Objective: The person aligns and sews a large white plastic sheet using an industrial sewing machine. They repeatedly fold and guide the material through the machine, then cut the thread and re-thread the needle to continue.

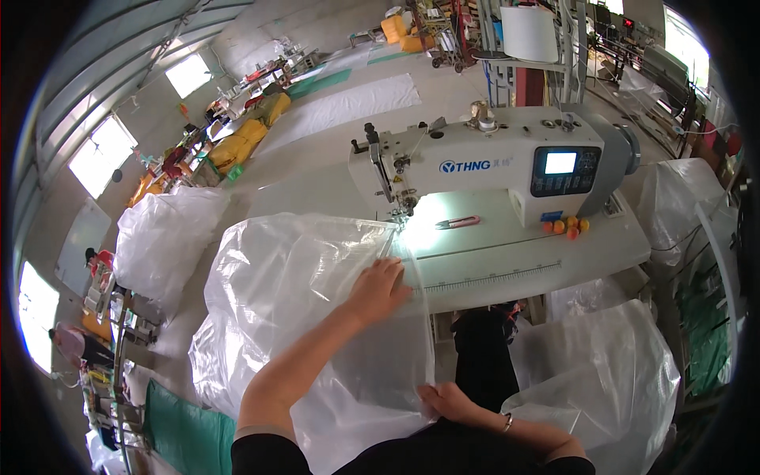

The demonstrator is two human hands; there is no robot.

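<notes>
Plastic sheet (pixel 317 297): translucent, wrinkled, bulging to the left; upper corner under the needle area of the sewing machine, right edge running down along the table front toward the person's lap
Left hand (pixel 380 286): palm down on the sheet, just below the needle area; fingers close together, bearing on the plastic
Right hand (pixel 450 401): at the sheet's lower right edge, fingers curled and pinching that edge; exact thumb placement cannot be told; bracelet (pixel 507 422) on the wrist
Sewing machine (pixel 491 162): white, lamp lit, display panel (pixel 565 170) glowing
Machine table (pixel 514 255): pale; pink-handled cutting tool (pixel 459 222) near the needle area; small orange-red round items (pixel 572 227) grouped by the machine base; ruler scale (pixel 491 275) near the front edge
Right side: second translucent sheet (pixel 609 380), heaped beside the person
Left side: translucent heap (pixel 166 241), and green sheet (pixel 188 423) on the floor
Background: co-worker (pixel 79 346) at far left
</notes>
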